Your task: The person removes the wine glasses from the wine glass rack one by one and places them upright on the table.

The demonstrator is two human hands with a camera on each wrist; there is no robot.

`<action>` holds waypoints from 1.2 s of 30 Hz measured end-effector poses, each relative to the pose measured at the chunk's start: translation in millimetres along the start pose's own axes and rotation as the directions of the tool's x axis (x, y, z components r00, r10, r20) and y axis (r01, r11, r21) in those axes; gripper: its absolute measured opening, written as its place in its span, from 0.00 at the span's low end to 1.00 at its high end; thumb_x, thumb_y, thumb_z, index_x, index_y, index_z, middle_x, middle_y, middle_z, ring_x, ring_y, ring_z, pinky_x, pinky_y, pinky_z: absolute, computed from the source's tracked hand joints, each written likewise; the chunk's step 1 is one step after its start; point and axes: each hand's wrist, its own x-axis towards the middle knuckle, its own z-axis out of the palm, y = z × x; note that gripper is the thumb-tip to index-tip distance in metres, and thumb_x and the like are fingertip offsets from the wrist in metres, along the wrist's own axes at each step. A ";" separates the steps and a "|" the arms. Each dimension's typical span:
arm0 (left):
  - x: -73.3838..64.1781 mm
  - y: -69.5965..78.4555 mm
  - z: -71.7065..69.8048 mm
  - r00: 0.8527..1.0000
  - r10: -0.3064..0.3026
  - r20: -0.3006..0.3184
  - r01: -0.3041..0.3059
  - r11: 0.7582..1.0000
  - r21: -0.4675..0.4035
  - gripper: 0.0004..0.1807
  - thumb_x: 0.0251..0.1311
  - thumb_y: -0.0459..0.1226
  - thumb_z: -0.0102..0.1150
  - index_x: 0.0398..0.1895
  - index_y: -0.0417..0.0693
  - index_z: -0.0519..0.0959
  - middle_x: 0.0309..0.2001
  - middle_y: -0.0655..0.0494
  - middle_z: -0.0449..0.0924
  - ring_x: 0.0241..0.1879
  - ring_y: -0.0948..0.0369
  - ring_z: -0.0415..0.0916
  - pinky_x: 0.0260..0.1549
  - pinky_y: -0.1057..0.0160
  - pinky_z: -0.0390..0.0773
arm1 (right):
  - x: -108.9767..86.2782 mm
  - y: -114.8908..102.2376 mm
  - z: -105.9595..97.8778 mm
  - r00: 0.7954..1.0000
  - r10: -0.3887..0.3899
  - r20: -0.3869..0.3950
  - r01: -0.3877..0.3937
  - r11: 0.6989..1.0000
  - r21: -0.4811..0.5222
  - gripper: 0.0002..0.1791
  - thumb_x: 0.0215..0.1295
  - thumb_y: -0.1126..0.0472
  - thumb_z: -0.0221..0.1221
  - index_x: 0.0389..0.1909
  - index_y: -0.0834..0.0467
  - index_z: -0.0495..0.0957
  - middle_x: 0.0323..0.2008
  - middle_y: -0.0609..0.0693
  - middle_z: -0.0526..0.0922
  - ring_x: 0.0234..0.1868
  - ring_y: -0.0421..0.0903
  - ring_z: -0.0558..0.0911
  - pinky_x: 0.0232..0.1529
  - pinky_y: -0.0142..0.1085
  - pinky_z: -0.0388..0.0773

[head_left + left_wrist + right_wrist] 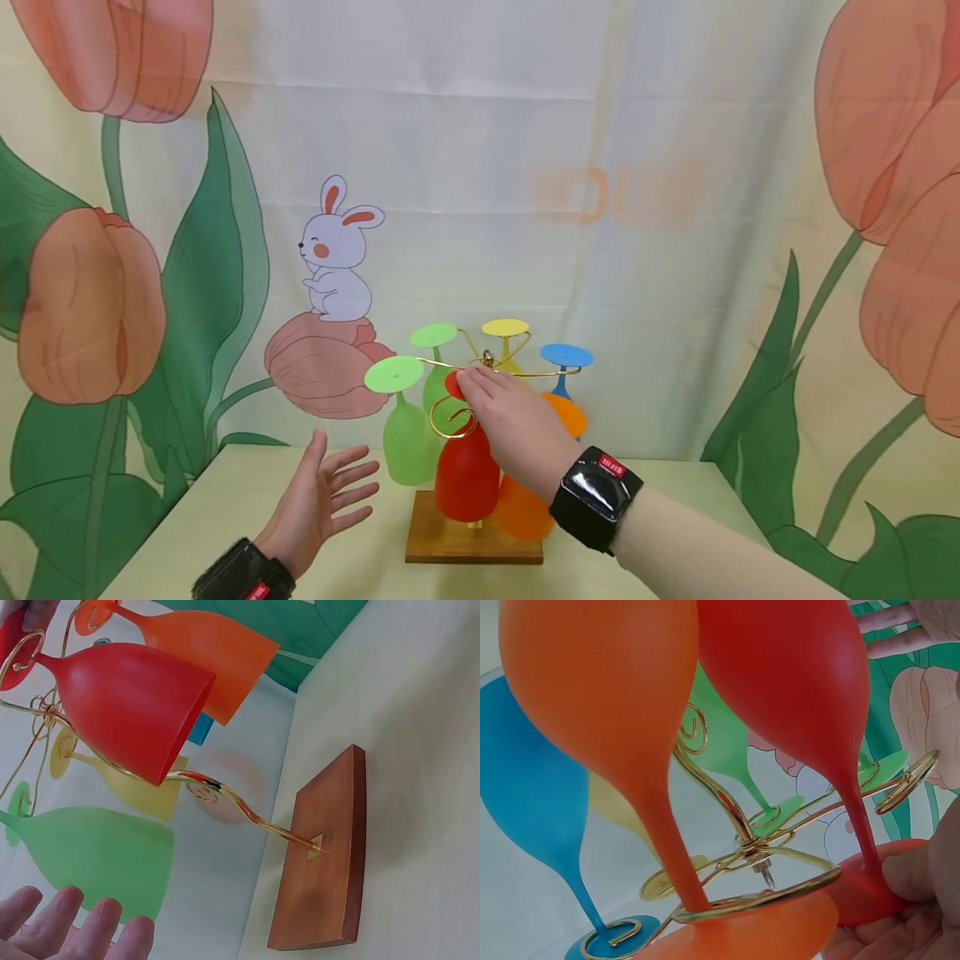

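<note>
My right hand (521, 421) pinches the flat foot of a red wine glass (467, 479), which hangs bowl-down at the front of a gold wire glass rack (255, 817). Thumb and fingers (907, 874) meet at the foot's edge in the right wrist view. Beside the red stem is a curled hook (452, 437) of the rack. My left hand (318, 500) is held out to the left with spread fingers, touching nothing, below a light green glass (408, 442). An orange glass (525, 512) hangs just right of the red one, partly behind my right hand.
Upside down around the rack hang another green glass (435, 336), a yellow glass (506, 327) and a blue glass (566, 356). A wooden base (472, 550) supports the rack on a pale table (637, 517). Behind stands a printed curtain (660, 275) with tulips and a rabbit.
</note>
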 end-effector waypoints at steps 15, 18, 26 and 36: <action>-0.6 -4.3 -9.0 0.999 -0.017 -0.034 0.016 1.000 -0.008 0.52 0.41 0.76 0.28 0.63 0.51 0.60 0.61 0.46 0.62 0.57 0.46 0.64 0.47 0.50 0.72 | -44.1 -9.7 3.4 0.970 0.152 -0.189 -0.118 0.976 0.181 0.38 0.52 0.77 0.56 0.65 0.55 0.58 0.60 0.47 0.67 0.60 0.43 0.65 0.54 0.36 0.67; 0.0 -5.7 -12.3 0.999 -0.014 -0.032 0.014 1.000 -0.001 0.52 0.41 0.76 0.27 0.63 0.51 0.58 0.62 0.45 0.61 0.57 0.46 0.63 0.48 0.49 0.71 | -53.3 -14.8 6.1 0.963 0.177 -0.204 -0.134 0.969 0.209 0.40 0.51 0.76 0.58 0.65 0.53 0.57 0.59 0.46 0.68 0.59 0.42 0.67 0.52 0.36 0.69; -3.1 -7.5 -20.9 0.999 0.049 0.002 -0.049 0.997 0.060 0.52 0.48 0.73 0.23 0.66 0.45 0.52 0.64 0.40 0.56 0.56 0.44 0.64 0.47 0.47 0.71 | -72.4 -30.0 20.2 0.959 0.157 -0.238 -0.083 0.953 0.291 0.37 0.50 0.78 0.57 0.63 0.55 0.61 0.57 0.47 0.70 0.58 0.42 0.68 0.52 0.35 0.69; -0.5 -12.9 -22.9 0.998 -0.015 -0.058 0.018 0.998 0.053 0.53 0.42 0.76 0.27 0.64 0.50 0.57 0.62 0.44 0.60 0.59 0.45 0.61 0.48 0.48 0.70 | -94.4 -59.3 48.6 0.959 0.259 0.116 -0.279 0.787 0.550 0.29 0.57 0.69 0.57 0.61 0.52 0.66 0.50 0.41 0.76 0.47 0.40 0.77 0.46 0.35 0.74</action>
